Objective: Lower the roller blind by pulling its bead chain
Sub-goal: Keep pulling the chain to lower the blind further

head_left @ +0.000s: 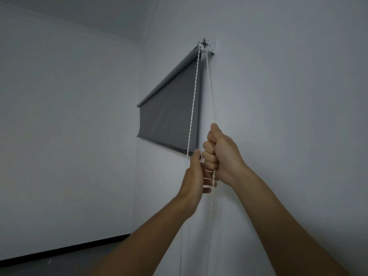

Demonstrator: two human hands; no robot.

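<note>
The white bead chain (194, 100) hangs in 2 strands from the round clutch (204, 44) at the top right end of the blind. The right strand drops straight into the top of the right hand (221, 154), enters between thumb and curled fingers (209, 156), and comes out under the fist, where it continues down past the wrist toward the floor. That hand is a closed fist gripping this strand, thumb on top, knuckles facing left. The left strand slants down to the left hand (194, 174), which sits just below and left of the right fist, almost touching it. Its thumb (196, 155) presses up beside the strand; the other fingers are blurred and partly hidden behind the chain, so I cannot tell whether they truly pinch it or only rest against it.

Behind both strands, above and left of the fingers, is the grey roller blind (169, 116), partly unrolled. Its bottom bar (159, 143) lies level with the right knuckles, and its near corner ends just above the left thumb. The white wall (278, 96) runs right of the hands. Below, a dark skirting strip (59, 250) meets a grey floor (69, 263).
</note>
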